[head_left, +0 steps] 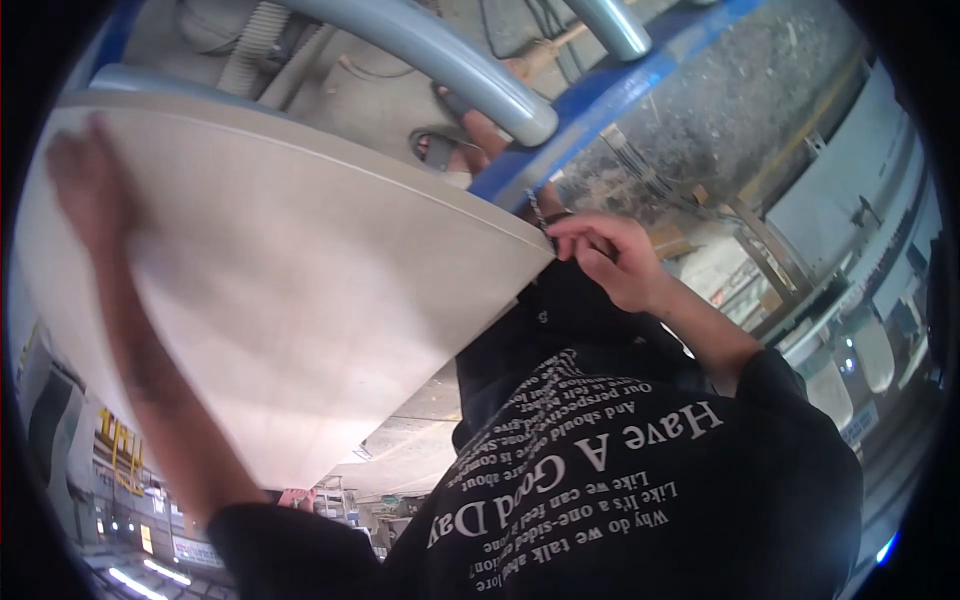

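Observation:
A large pale flat panel (290,260) spreads across the left half of the view, its long edge facing the blue frame. My left hand (90,190) is over the panel's far left end, smeared by motion, so its fingers cannot be read. At the panel's right corner is my right hand (615,260), with fingers bent and thumb drawn in close to the index finger. Whatever is between those fingertips, if anything, is hidden. A thin dark patterned strip (537,208) shows just beyond them.
Grey round tubes (440,60) meet a blue beam (620,100) beyond the panel. A sandalled foot (435,150) stands on the floor there. Ribbed hose (250,50) lies at upper left. Metal rails and machinery (850,300) stand at right.

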The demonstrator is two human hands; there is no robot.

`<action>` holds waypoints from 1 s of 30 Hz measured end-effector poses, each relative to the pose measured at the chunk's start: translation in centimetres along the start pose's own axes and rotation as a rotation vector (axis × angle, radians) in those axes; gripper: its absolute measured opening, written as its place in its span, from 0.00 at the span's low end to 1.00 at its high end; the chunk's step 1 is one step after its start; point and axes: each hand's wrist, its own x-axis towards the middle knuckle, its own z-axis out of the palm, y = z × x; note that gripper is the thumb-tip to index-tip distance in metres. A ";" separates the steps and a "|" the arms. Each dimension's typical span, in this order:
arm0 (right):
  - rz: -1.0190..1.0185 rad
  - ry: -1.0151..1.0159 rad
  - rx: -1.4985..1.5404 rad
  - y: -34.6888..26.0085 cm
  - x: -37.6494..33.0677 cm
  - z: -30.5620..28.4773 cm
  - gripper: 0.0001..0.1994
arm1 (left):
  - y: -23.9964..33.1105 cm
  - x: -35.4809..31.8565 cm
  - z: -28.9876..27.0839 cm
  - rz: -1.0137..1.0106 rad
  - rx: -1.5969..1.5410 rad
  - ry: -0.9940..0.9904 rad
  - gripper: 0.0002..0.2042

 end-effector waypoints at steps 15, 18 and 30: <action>0.202 0.391 0.001 -4.5 4.4 -4.1 0.21 | 28.4 -8.3 -15.0 -0.173 -0.987 -0.042 0.28; 0.202 0.410 0.089 -4.6 6.3 -2.4 0.15 | 18.2 -1.0 -10.4 -0.366 -0.459 0.007 0.37; 0.140 0.311 0.027 -15.0 14.3 -1.0 0.07 | 32.4 -8.9 -19.8 -0.440 -1.202 -0.025 0.33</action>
